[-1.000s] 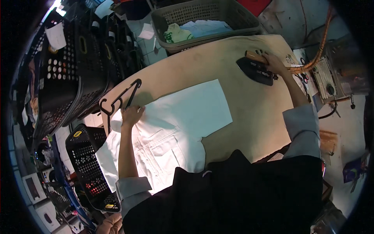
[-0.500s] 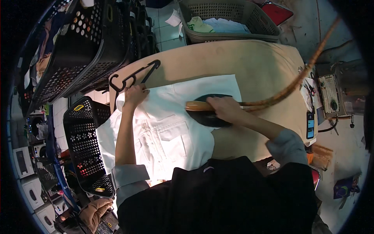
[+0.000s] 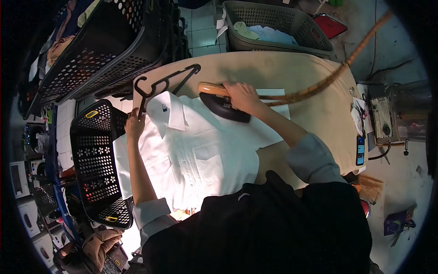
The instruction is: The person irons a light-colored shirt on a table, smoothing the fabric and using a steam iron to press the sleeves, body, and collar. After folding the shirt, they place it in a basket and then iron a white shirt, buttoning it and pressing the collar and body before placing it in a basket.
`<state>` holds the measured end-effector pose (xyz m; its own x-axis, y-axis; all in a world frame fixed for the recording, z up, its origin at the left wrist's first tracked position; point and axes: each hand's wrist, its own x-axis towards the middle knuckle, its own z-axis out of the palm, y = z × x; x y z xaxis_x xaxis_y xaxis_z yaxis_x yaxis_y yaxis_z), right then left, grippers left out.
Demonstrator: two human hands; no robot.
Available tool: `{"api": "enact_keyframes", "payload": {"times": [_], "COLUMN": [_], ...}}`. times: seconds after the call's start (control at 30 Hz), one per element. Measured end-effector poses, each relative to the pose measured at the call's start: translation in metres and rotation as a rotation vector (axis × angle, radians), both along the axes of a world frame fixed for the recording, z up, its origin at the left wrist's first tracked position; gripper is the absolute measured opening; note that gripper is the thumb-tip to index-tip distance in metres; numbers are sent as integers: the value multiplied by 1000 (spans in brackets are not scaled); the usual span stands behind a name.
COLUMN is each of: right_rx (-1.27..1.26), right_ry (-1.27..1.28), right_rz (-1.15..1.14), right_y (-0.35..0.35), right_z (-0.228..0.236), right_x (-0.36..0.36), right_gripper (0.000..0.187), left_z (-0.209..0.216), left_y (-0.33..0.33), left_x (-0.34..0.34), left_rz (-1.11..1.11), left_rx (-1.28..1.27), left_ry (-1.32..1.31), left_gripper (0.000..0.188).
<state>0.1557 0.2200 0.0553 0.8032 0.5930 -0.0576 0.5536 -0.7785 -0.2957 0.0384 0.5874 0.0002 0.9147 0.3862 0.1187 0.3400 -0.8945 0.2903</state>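
A white button-up shirt [image 3: 232,150] with chest pockets lies spread over the beige padded ironing table, its collar toward the far left. My right hand [image 3: 244,98] is wrapped around the wooden handle of a dark iron [image 3: 223,108]. The iron sits over the shirt's far edge, near a sleeve; whether its sole touches the cloth I cannot tell. At the shirt's left shoulder, my left hand [image 3: 134,125] is closed, its fingers bunched on the edge of the cloth. Just beyond those fingers a black clothes hanger [image 3: 166,84] lies on the table.
A brown hose [image 3: 328,82] runs from the iron to the upper right. Dark perforated baskets [image 3: 102,64] stand at the left, with another basket [image 3: 93,160] below. A basket of clothes [image 3: 283,45] is beyond the table [image 3: 319,137]. Scissors [image 3: 362,112] and a phone [image 3: 360,150] lie at the right edge.
The iron has moved up and left, away from the middle of the shirt, and turned. My left hand has slid left from the collar to the shoulder edge, uncovering the collar.
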Motion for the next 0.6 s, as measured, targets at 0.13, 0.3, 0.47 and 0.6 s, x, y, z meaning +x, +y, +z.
{"api": "enact_keyframes", "payload": {"times": [0.13,0.3,0.47,0.6], "right_rx": [51,64,-71,-90], "right_ry": [-11,-93,-140,-89], "right_rz": [-84,-259,-395,-427], "right_y": [-50,-113,-173,-219], "right_z": [-14,-20,-15,-17], "right_x": [-29,-13,23,47], "right_gripper": [22,22,20,27], "left_z": [-43,-52,-25,-35], "left_y": [40,57,23,38], "left_x": [-27,-44,-36,-51], "left_rz": [8,-58,209,185], "left_rx": [-88,32,181,318], "left_ry": [24,20,260,171], "left_gripper": [35,29,31,31]}}
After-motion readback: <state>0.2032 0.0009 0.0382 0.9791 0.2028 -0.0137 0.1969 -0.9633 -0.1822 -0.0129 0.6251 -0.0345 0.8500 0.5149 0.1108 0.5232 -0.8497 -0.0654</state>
